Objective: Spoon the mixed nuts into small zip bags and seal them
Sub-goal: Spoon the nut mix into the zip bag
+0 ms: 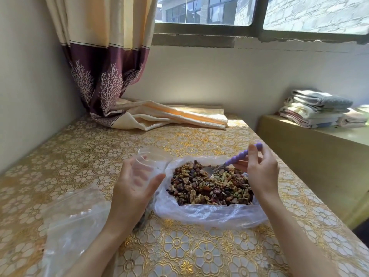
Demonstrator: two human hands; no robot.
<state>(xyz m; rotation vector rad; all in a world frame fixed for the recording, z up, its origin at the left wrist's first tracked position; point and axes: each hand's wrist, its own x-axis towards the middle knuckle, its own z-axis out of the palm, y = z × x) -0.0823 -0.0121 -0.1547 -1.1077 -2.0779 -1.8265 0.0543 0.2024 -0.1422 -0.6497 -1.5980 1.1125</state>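
Item: mixed nuts [209,186], heaped in a large clear bag [209,214] lying open on the surface [179,246]. My left hand [135,186] is holding a small zip bag [152,160], fingers curled round it; it looks empty. My right hand [259,168] is pinching the purple spoon [236,158], bowl resting in the nuts. More clear bags [73,222] are lying left. I am seeing none sealed; filling is seemingly only starting.
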